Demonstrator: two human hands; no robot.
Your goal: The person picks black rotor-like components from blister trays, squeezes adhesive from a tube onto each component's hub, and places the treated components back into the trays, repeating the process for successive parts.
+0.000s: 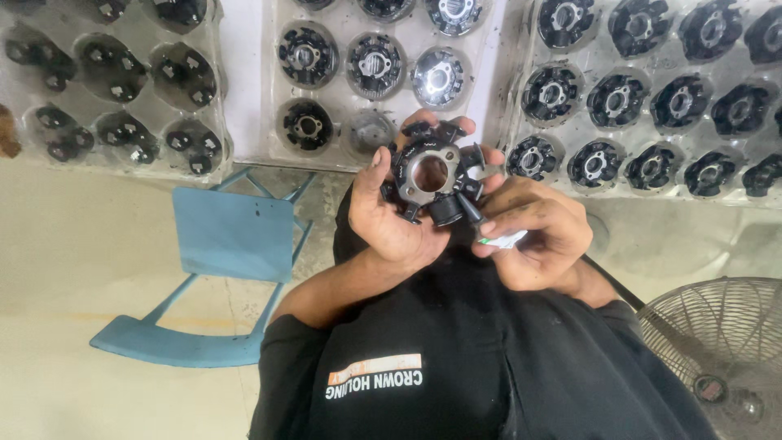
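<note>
Stator ring (429,173) sits clamped in left hand (389,213); right hand (533,236) grips seemingly a small tool (476,216) beside it.

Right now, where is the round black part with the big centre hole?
In the head view the round black part is at the centre, held between the left hand and right hand, in front of the clear plastic trays.

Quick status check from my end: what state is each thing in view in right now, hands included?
Left hand: closed around the ring part's rim.
Right hand: grip shut on a thin dark tool.
Ring part: held up, open centre facing the camera.
Thin dark tool: tip against the ring part.
Middle tray: part filled, one pocket empty.
Right tray: visible pockets filled.
Blue chair: unoccupied.
</note>
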